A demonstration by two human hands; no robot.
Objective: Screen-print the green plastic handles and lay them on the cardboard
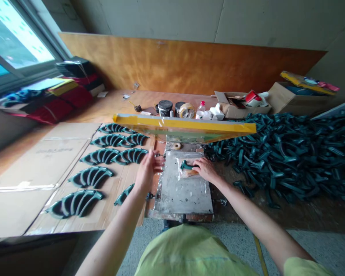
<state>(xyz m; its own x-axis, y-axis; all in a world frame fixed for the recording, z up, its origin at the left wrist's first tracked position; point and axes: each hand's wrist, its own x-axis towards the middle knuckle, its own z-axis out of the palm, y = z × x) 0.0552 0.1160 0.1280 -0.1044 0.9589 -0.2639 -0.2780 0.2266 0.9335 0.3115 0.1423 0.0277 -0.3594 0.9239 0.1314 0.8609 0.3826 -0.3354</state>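
A dark green curved plastic handle (186,165) lies over a small tape-covered holder (184,174) on a flat grey metal plate (186,195). My right hand (206,169) has its fingers closed on the handle's right end. To the left of the plate, my left hand (148,168) is raised with fingers stretched toward the plate's edge, slightly smeared, and nothing shows in it. Above the plate's far end a yellow-taped screen frame (184,124) is tilted up. A single green handle (124,194) lies on the cardboard beside my left forearm, partly covered by it.
Fanned rows of green handles (90,177) lie on cardboard (54,157) at left. A big heap of loose handles (287,161) covers the right side. Black tubs (165,108), tape rolls (186,111), a red-capped bottle (201,106) and an open carton (244,111) stand behind the frame.
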